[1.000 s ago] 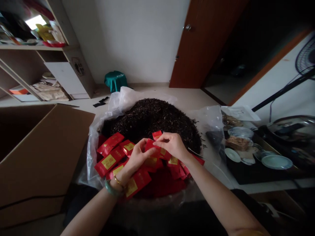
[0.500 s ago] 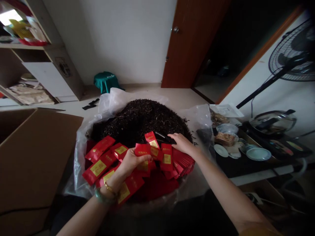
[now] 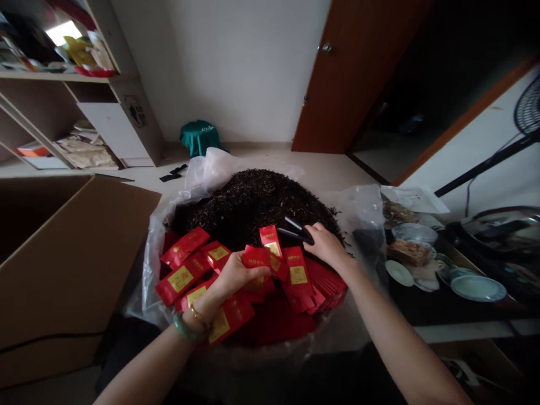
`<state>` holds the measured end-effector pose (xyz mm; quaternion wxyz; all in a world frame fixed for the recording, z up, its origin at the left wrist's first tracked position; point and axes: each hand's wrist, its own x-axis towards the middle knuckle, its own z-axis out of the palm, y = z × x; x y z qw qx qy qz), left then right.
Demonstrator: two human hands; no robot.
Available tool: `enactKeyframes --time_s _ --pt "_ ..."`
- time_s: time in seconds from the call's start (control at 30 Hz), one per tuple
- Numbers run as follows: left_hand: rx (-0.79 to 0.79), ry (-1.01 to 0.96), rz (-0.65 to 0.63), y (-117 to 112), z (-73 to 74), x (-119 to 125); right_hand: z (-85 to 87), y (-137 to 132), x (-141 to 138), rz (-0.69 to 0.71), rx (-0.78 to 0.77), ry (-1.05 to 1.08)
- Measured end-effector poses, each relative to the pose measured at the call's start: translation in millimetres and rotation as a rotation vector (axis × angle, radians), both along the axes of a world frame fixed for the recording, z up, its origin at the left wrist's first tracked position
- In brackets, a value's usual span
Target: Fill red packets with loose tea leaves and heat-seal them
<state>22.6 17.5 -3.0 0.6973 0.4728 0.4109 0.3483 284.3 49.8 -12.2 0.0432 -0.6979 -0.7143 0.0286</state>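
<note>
My left hand (image 3: 231, 277) pinches a red foil packet (image 3: 255, 256) with gold print between thumb and fingers. In my right hand (image 3: 328, 246) is a pair of dark tongs (image 3: 294, 234), closed in my fingers, with the two arms spread apart and pointing left above the leaves. A heap of dark, dry tea leaves (image 3: 272, 194) fills the far part of a clear plastic bag (image 3: 155, 247). Several red packets lie to the left around my left wrist, and a fanned stack of red packets (image 3: 324, 287) lies below my right hand. Whether the held packet is open cannot be seen.
A cardboard box (image 3: 105, 242) stands at the left. On the right, a dark table holds a shallow dish (image 3: 478, 287), a clear tub (image 3: 414, 233) and other items. Behind are shelves (image 3: 135, 118), a green-covered object (image 3: 200, 138) and a brown door (image 3: 333, 84).
The head view has turned left, so the scene sits farther right. The tongs have lifted from near the packets, and their arms now show wider apart. My left hand keeps its packet.
</note>
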Motion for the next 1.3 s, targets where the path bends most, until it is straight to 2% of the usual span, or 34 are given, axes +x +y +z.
enactKeyframes --time_s 0.07,0.17,0.3,0.47,0.7,0.93,1.3 --pt "0.015 0.007 -0.003 0 1.9 0 10.3 -2 7 0.01 0.121 0.087" --pt "0.04 0.02 -0.003 -1 2.8 -1 27.0 -9 8 0.134 0.204 0.319" --pt "0.055 0.043 -0.008 -2 -0.1 -2 44.7 -30 -13 0.297 0.12 0.5" --pt "0.094 0.061 -0.015 -3 -3.0 -3 55.6 -49 -35 0.421 0.025 0.503" --pt "0.143 0.152 -0.052 -3 0.1 -3 60.3 -56 -46 0.454 0.013 0.415" --pt "0.161 0.195 -0.031 -5 4.8 -2 57.4 -58 -50 0.428 0.034 0.43" --pt "0.124 0.161 -0.044 -5 5.5 -3 55.5 -58 -51 0.43 0.071 0.443"
